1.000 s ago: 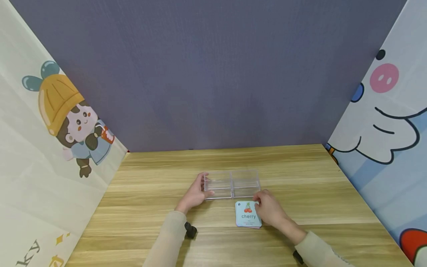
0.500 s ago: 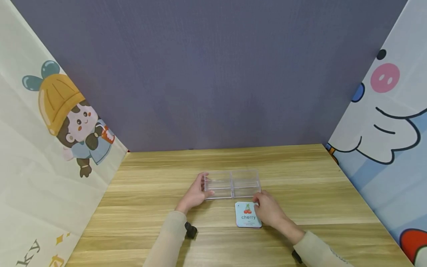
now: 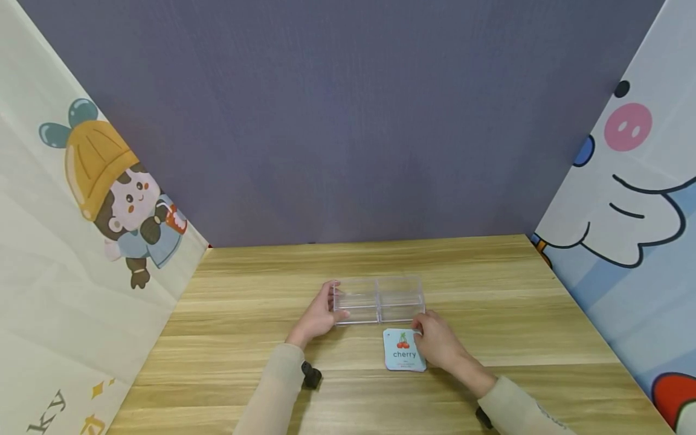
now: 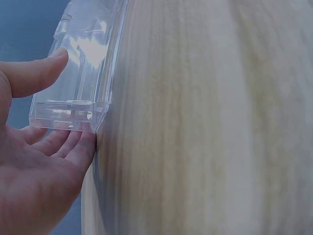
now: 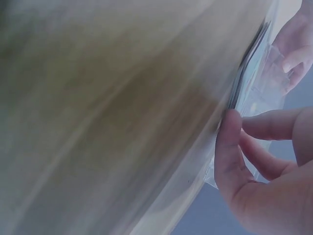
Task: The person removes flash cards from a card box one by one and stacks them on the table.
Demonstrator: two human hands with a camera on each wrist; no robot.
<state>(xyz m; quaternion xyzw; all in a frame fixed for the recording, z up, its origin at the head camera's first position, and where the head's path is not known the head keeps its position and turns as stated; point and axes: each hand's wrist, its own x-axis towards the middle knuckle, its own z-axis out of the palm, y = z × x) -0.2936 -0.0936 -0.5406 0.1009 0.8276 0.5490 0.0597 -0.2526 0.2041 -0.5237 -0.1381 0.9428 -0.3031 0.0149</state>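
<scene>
A clear plastic box point(image 3: 378, 307) with a divider across its middle lies on the table. My left hand point(image 3: 317, 315) holds its left end; in the left wrist view the thumb point(image 4: 41, 76) lies over one face and the fingers curl against the end. Just in front of the box's right half is a small stack of cards point(image 3: 402, 357), the top one pale blue with a cherry picture and the word "cherry". My right hand point(image 3: 440, 343) pinches the stack's upper right edge. In the right wrist view, thumb and forefinger meet at the edge of the cards point(image 5: 248, 66).
The wood-grain table point(image 3: 244, 302) ends at a dark grey-blue panel point(image 3: 348, 121) behind. Cartoon-printed sheets point(image 3: 43, 211) flank it on both sides. A small black device point(image 3: 311, 376) sits at the left wrist.
The card stack looks neater, its lower pinkish edge now covered. My right hand has shifted very slightly left; my left hand and the box stay put.
</scene>
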